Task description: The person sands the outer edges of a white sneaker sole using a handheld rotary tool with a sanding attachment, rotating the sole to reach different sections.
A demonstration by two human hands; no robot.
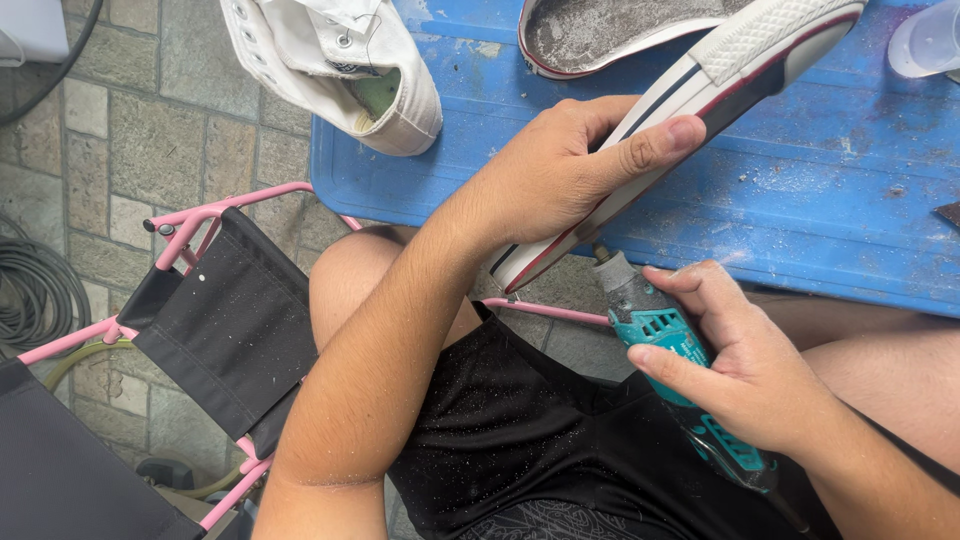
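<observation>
Left hand (560, 170) grips a white sneaker (690, 110) sole-side up, thumb pressed on the rubber edge, heel end down near the knee. Right hand (740, 360) wraps a teal rotary tool (660, 335), bit touching the sole edge near the heel. Both sit over a dusty blue tray (820, 190). 2 more there: another white sneaker (340, 60) and a loose sole (610, 35). Pink folding chair (220, 300) at left.

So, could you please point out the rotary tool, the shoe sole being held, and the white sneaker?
rotary tool (655, 325): head view, teal body.
shoe sole (745, 62): head view, white rubber sidewall.
white sneaker (300, 45): head view, canvas upper.
</observation>
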